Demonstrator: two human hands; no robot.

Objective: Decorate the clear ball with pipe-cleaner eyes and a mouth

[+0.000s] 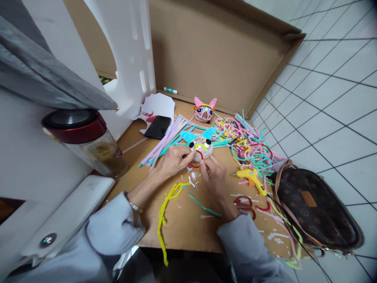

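Between my two hands is a short red pipe cleaner [199, 155], bent into a curve. My left hand [177, 159] pinches its left end, and my right hand [213, 173] grips its right end with closed fingers. Just behind the fingertips sits a pale round craft head [206, 152] with blue pipe-cleaner ears, black-and-white eyes and a yellow curved strip. Whether the red piece touches the head I cannot tell. Yellow pipe cleaners [161, 216] lie near my left forearm, and a teal one [203, 205] lies below my right hand.
A yellow glue gun [252, 179] lies right of my hands, near a brown handbag [315, 208]. Behind are a tangled pipe-cleaner heap [250, 141], a finished pink-eared head [204, 112], straight pipe cleaners [165, 147] and a black phone [158, 127]. A glass jar [100, 151] stands left.
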